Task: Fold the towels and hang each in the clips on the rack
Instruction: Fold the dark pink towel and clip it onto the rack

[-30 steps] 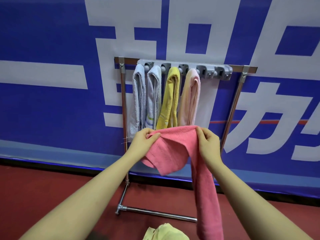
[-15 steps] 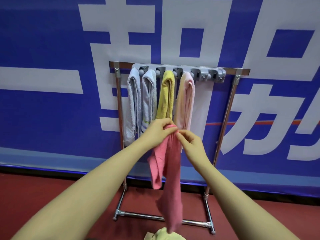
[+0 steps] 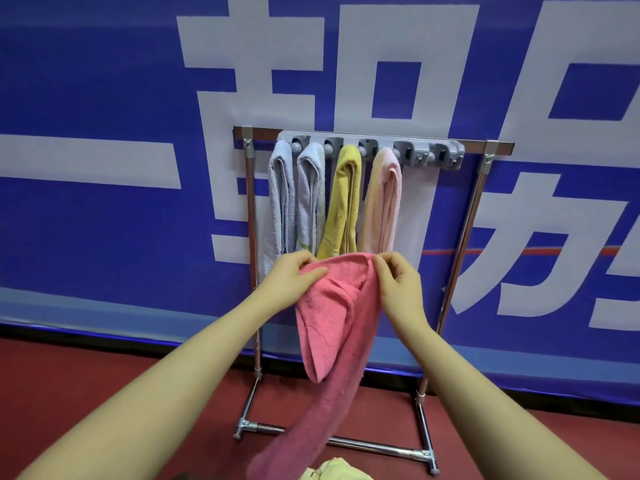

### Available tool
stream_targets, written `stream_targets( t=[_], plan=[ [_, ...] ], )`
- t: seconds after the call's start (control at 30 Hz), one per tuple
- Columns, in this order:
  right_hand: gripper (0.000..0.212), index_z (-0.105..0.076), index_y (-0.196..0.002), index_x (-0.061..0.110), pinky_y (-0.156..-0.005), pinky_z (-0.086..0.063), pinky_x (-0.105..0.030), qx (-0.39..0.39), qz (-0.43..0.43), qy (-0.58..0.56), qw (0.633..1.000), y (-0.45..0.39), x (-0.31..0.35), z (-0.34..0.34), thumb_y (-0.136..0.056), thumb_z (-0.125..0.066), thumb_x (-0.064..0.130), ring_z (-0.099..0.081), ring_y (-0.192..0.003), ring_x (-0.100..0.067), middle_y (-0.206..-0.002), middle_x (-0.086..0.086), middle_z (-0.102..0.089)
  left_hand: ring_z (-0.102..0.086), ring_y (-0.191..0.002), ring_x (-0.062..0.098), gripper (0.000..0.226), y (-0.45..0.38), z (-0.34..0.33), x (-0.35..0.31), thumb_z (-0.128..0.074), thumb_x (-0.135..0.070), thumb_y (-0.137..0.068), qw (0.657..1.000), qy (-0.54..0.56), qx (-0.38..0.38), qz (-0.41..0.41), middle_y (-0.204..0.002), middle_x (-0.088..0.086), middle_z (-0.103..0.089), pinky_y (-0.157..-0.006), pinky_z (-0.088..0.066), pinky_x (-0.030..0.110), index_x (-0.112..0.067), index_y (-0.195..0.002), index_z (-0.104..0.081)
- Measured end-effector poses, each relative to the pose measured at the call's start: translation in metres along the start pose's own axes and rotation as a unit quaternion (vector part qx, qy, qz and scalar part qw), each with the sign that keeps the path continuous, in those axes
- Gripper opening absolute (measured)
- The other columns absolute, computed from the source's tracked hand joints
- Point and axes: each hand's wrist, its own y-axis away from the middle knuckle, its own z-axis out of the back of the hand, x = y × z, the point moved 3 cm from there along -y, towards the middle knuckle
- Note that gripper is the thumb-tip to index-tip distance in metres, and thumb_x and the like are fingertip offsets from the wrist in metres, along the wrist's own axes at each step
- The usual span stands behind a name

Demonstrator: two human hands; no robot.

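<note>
Obs., head view. Your left hand (image 3: pixel 298 275) grips the top edge of the pink towel (image 3: pixel 334 320), thumb laid over the cloth and fingers curled behind it. Your right hand (image 3: pixel 398 282) pinches the same top edge just to the right, thumb and forefinger closed on the fold. The two hands sit near each other, with a short span of towel edge stretched between them.

The pink towel hangs in front of the rack (image 3: pixel 460 244), at about 6 o'clock from the hanging towels. One layer is draped down below your left hand and ends in a blunt point; a longer tail runs on toward 7 o'clock and reaches the bottom of the frame. The towel is not in a clip.

The grey clip strip (image 3: pixel 377 137) runs along the rack's top bar. Four towels hang from it, side by side from the 9 o'clock end: grey towel (image 3: pixel 280 202), pale blue-grey towel (image 3: pixel 310 199), yellow towel (image 3: pixel 344 202), light pink towel (image 3: pixel 382 206). Each is folded and hangs straight down. The clips toward the 3 o'clock end of the strip hold no towel. The lower ends of the hanging towels are hidden behind your hands and the pink towel.

At 6 o'clock, on the bottom edge of the frame, a pale yellow cloth (image 3: pixel 332 472) lies on the red floor (image 3: pixel 86 386), only partly in view. Behind the rack stands a blue banner (image 3: pixel 104 81) with large white characters.
</note>
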Motion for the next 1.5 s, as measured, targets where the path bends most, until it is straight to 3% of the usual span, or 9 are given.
stream_targets(
  t=[0.13, 0.27, 0.57, 0.67, 1.0, 1.13, 1.23, 1.37, 1.5],
  plan=[
    [0.02, -0.062, -0.081, 0.005, -0.064, -0.043, -0.011, -0.019, 0.012, 0.011, 1.0, 0.004, -0.004, 0.01, -0.096, -0.051, 0.012, -0.052, -0.067, -0.001, -0.074, -0.002, -0.061, -0.061, -0.077, 0.017, 0.014, 0.0, 0.006, 0.001, -0.064, -0.02, -0.088, 0.996, 0.079, -0.044, 0.018, -0.086, 0.011, -0.068, -0.076, -0.052, 0.034, -0.006, -0.089, -0.065],
    [0.02, -0.062, -0.079, 0.005, -0.064, -0.042, -0.01, -0.012, 0.011, 0.025, 1.0, 0.01, -0.008, 0.016, -0.096, -0.053, 0.012, -0.049, -0.062, 0.004, -0.072, 0.0, -0.059, -0.059, -0.071, 0.01, 0.011, -0.005, 0.006, -0.009, -0.068, -0.019, -0.084, 0.982, 0.161, -0.099, 0.023, -0.078, 0.003, -0.065, -0.065, -0.049, 0.016, -0.009, -0.085, -0.064],
    [0.011, -0.062, -0.103, 0.011, -0.07, -0.046, -0.009, 0.086, 0.007, -0.053, 0.995, 0.012, 0.01, 0.009, -0.092, -0.06, 0.01, -0.059, -0.076, 0.005, -0.092, 0.0, -0.064, -0.054, -0.066, -0.003, 0.003, -0.022, -0.012, -0.054, -0.067, -0.01, -0.084, 0.992, 0.097, 0.009, -0.078, -0.074, -0.002, -0.063, -0.066, -0.043, 0.008, -0.007, -0.084, -0.069],
    [0.012, -0.065, -0.097, 0.017, -0.077, -0.051, -0.021, 0.117, 0.017, -0.046, 0.992, 0.006, 0.016, 0.003, -0.088, -0.065, 0.01, -0.063, -0.083, -0.007, -0.091, -0.003, -0.068, -0.058, -0.074, 0.005, 0.006, -0.025, -0.014, -0.06, -0.066, -0.012, -0.085, 0.992, 0.093, 0.021, -0.083, -0.082, 0.005, -0.067, -0.07, -0.047, 0.015, -0.008, -0.086, -0.07],
    [0.013, -0.066, -0.086, 0.0, -0.06, -0.046, -0.014, 0.016, 0.05, -0.031, 0.998, -0.007, 0.031, 0.006, -0.091, -0.062, 0.011, -0.056, -0.064, -0.002, -0.075, -0.008, -0.065, -0.058, -0.058, -0.004, 0.005, -0.005, -0.023, -0.029, -0.061, -0.014, -0.09, 0.98, 0.194, 0.041, 0.001, -0.075, 0.001, -0.063, -0.06, -0.048, 0.012, -0.01, -0.089, -0.063],
    [0.01, -0.066, -0.085, 0.004, -0.061, -0.045, -0.013, -0.003, 0.055, -0.025, 0.998, -0.01, 0.032, 0.008, -0.09, -0.063, 0.012, -0.055, -0.063, 0.002, -0.072, -0.001, -0.063, -0.058, -0.072, 0.008, 0.011, 0.005, -0.039, -0.016, -0.069, -0.023, -0.084, 0.985, 0.163, 0.048, 0.005, -0.079, 0.004, -0.066, -0.077, -0.049, 0.029, -0.013, -0.087, -0.066],
    [0.013, -0.066, -0.085, 0.002, -0.062, -0.047, -0.013, 0.0, 0.065, -0.011, 0.998, -0.009, 0.037, 0.008, -0.09, -0.063, 0.013, -0.056, -0.065, 0.0, -0.074, -0.003, -0.064, -0.056, -0.074, 0.013, 0.014, 0.007, -0.044, -0.019, -0.067, -0.019, -0.086, 0.985, 0.169, 0.029, -0.002, -0.083, 0.014, -0.067, -0.075, -0.048, 0.034, -0.005, -0.087, -0.067],
    [0.009, -0.064, -0.084, 0.008, -0.066, -0.048, -0.014, -0.017, 0.072, 0.004, 0.997, -0.01, 0.04, 0.014, -0.09, -0.064, 0.015, -0.057, -0.071, -0.005, -0.076, 0.0, -0.063, -0.054, -0.063, 0.008, 0.012, 0.005, -0.04, -0.027, -0.061, -0.019, -0.09, 0.974, 0.225, 0.003, 0.027, -0.07, -0.001, -0.06, -0.065, -0.046, 0.024, -0.013, -0.081, -0.066],
    [0.008, -0.064, -0.096, 0.016, -0.07, -0.049, -0.013, 0.024, 0.045, -0.002, 0.999, -0.006, 0.031, 0.018, -0.09, -0.062, 0.011, -0.061, -0.077, -0.005, -0.082, 0.002, -0.065, -0.051, -0.061, 0.008, 0.01, -0.002, -0.033, -0.031, -0.064, -0.015, -0.087, 0.977, 0.212, -0.013, 0.019, -0.07, 0.003, -0.058, -0.061, -0.042, 0.02, -0.007, -0.085, -0.069]
  ],
)
